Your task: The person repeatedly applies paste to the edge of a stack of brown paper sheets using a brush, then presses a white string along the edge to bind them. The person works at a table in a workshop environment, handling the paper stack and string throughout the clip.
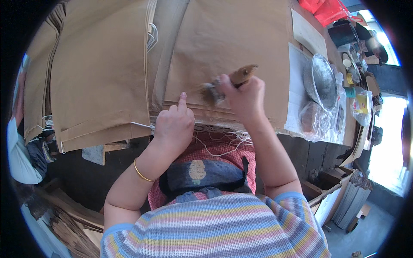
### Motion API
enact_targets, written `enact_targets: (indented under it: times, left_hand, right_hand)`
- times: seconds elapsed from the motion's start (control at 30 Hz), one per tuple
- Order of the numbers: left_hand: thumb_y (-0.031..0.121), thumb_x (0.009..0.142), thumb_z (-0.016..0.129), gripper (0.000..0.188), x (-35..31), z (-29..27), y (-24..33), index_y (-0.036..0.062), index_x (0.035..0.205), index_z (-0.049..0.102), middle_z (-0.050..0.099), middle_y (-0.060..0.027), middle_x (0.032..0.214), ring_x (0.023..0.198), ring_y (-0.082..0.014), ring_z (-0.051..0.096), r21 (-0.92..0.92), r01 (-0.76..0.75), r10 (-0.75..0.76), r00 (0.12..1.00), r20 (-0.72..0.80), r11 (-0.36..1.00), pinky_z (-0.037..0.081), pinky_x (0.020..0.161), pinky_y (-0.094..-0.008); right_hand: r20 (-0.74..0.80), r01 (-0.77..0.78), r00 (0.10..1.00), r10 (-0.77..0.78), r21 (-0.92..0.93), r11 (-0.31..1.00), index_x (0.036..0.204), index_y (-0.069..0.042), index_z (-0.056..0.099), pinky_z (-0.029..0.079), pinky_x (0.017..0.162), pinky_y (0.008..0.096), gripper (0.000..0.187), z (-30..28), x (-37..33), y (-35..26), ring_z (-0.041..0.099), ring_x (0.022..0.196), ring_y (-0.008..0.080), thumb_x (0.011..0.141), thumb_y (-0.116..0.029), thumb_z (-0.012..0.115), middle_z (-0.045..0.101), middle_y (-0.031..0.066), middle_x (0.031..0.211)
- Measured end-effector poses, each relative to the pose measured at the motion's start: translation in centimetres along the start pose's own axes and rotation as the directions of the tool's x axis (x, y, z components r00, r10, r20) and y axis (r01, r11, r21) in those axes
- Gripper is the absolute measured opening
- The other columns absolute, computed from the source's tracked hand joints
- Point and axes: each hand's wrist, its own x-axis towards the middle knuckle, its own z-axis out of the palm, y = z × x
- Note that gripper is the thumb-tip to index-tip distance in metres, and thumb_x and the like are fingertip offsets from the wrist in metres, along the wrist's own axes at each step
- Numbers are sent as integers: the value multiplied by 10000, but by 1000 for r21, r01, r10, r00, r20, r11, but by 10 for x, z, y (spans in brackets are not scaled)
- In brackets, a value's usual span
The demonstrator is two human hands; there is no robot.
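Observation:
A stack of brown kraft paper sheets or bags [228,38] lies on the table in front of me. My right hand [245,96] grips a wide paint brush [243,75] by its wooden handle. The brush's bristles, slightly blurred, point left and down over the near part of the top sheet. Close to the stack's lower left corner is my left hand [174,127], its index finger stretched out onto the paper and the other fingers curled. Whether anything sits under those curled fingers is hidden. White string [238,136] dangles along the near edge.
Another brown paper stack [101,69] with white cords lies to the left. On the right stand a grey metal basin [322,84], crumpled clear plastic [314,120] and assorted clutter. A red plastic bag [329,12] is at the far right. Part of another person shows at the left rim.

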Motion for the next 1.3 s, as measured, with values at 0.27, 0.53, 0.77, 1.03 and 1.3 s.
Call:
enact_targets:
  times: [0.27,0.53,0.77,1.03,1.3]
  left_hand:
    - [56,741,561,35,2,-2,2,45,759,533,539,-210,1281,725,-287,621,-48,18,-18,1000,-6,999,520,647,-393]
    - [70,781,572,33,4,-9,7,47,800,558,527,-200,1301,768,-290,653,6,52,-52,996,73,999,532,666,-395]
    - [88,800,570,47,5,-4,4,43,805,556,538,-209,1280,774,-312,656,33,31,-32,999,40,999,533,665,-407]
    - [99,827,551,90,7,-10,12,29,775,529,533,-223,1278,766,-322,656,55,48,-52,996,71,997,531,661,-415]
    - [102,867,529,130,1,-18,10,-9,801,511,505,-216,1307,784,-363,627,-90,49,-42,996,74,995,503,690,-438]
  right_hand:
    - [-146,-127,986,77,-375,918,600,-4,579,483,535,422,351,-103,-16,69,614,563,350,775,-292,676,586,180,567]
    - [-109,-94,993,43,-527,845,687,-46,617,497,580,429,246,-100,-2,63,627,613,340,799,-265,628,635,142,654]
    - [-43,-169,983,178,161,972,652,-7,609,485,534,359,295,-103,-13,45,611,522,196,829,-237,662,587,102,531]
    - [-140,-166,983,119,-394,904,677,-19,620,492,593,451,290,-124,-6,73,611,624,377,790,-285,626,608,191,637]
    - [-538,46,835,-112,-135,990,1027,0,685,476,646,284,179,-254,-66,147,594,686,148,862,-43,631,667,37,834]
